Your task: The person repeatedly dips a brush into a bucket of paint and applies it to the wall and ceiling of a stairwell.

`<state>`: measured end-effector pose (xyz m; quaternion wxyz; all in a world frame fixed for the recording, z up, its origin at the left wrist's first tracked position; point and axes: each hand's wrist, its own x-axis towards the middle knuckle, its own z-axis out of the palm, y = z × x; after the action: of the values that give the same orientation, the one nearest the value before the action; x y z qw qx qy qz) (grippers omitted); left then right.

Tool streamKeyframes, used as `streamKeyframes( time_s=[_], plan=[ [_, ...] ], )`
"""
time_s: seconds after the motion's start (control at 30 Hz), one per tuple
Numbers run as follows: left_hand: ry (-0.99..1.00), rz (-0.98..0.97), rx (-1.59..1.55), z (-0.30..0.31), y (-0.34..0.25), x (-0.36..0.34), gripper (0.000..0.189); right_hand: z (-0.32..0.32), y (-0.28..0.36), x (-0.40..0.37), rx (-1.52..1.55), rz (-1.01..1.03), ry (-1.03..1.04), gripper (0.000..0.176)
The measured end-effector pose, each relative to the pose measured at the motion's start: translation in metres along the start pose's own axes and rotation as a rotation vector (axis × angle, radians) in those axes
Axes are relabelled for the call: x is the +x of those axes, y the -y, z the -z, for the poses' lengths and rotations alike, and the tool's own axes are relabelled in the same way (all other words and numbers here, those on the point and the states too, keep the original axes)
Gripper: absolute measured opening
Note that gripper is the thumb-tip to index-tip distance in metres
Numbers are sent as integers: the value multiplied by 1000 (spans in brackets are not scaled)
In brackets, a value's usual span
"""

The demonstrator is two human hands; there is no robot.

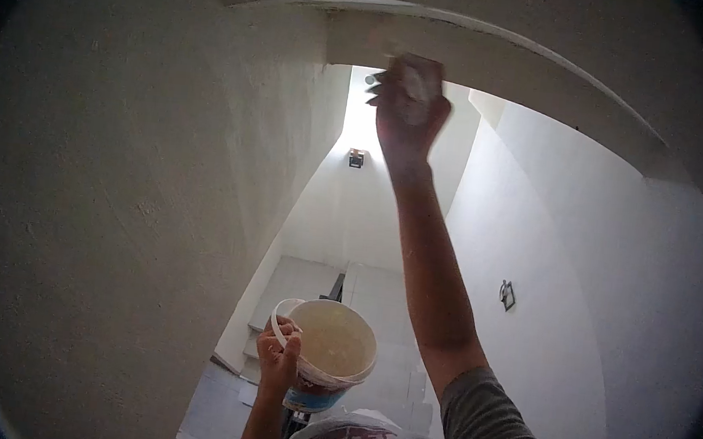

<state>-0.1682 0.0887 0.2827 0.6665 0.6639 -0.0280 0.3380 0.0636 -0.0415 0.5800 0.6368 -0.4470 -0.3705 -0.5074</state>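
My right hand point(408, 111): fingers clamped on white pad point(420, 78), pressed against beam point(510, 65) overhead. My left hand point(279, 356): fingers hooked over bucket point(353, 378) rim, far below. Advised: flat pad, even pressure, bucket level.

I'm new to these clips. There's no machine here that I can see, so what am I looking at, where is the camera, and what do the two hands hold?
There is no robot: a person works with bare hands, and the one camera sits on their head. Its wide lens bends the edges of the picture. The right hand reaches up to the underside of a pale beam and presses a pale thing against it, too blurred to name. The left hand grips the rim of a white bucket down near the chest. A rough wall fills the left, and stairs show far below.
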Motion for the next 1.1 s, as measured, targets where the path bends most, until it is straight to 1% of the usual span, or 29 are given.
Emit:
streamKeyframes(
  time_s=[0.03,0.07,0.1,0.17,0.2,0.27,0.3,0.37,0.4,0.5,0.53,0.57,0.63,0.67,0.7,0.77,0.8,0.83,0.9,0.93,1.0,1.03,1.1],
  plan=[
    [20,-67,30,1,-1,0,37,-8,-8,-2,20,30,74,6],
    [45,-136,60,1,0,3,37,-15,-12,-1,-163,135,137,13],
    [50,-141,67,0,-1,3,37,-20,-14,-2,-108,1,160,19],
    [-16,4,17,-1,-1,-1,40,-21,-18,2,-30,-17,242,21],
    [-16,-5,17,-2,-1,-2,40,-18,-20,4,-27,-10,239,21],
    [-35,23,-33,-1,3,-1,40,-7,-24,8,-4,24,335,10],
    [-37,17,-37,1,3,-1,40,2,-14,8,103,-86,371,9],
    [4,-27,31,2,3,-1,38,16,5,16,46,-306,453,9],
    [0,-29,27,3,4,-2,38,19,10,18,58,-317,441,11],
    [-13,-19,41,2,2,-1,35,16,20,27,85,-172,368,9],
    [2,-52,69,1,0,1,35,11,12,29,92,-125,363,11],
    [18,-84,96,2,0,1,35,7,11,29,86,-127,363,11],
    [42,-77,76,6,6,2,35,3,9,26,40,-233,532,13],
    [58,-73,59,7,6,2,35,3,12,24,52,-344,625,15],
    [61,-70,55,8,4,2,35,5,16,23,47,-347,626,15],
    [57,-37,62,7,-2,4,34,13,22,27,-23,-332,651,14],
    [53,-38,61,6,0,3,34,15,23,30,-1,-242,605,15],
    [13,-1,30,6,5,2,33,17,24,34,-18,-247,572,13],
    [-26,41,6,5,4,0,32,10,25,37,-87,-116,521,11],
    [-20,14,-14,4,2,1,31,7,21,36,-86,-122,519,11],
    [-9,-8,-35,2,-5,0,31,1,21,34,-237,128,703,13],
    [-3,7,3,1,-11,0,33,7,25,31,-302,-16,864,14],
    [-1,15,36,0,-13,3,34,13,30,25,-270,77,852,15]
  ],
)
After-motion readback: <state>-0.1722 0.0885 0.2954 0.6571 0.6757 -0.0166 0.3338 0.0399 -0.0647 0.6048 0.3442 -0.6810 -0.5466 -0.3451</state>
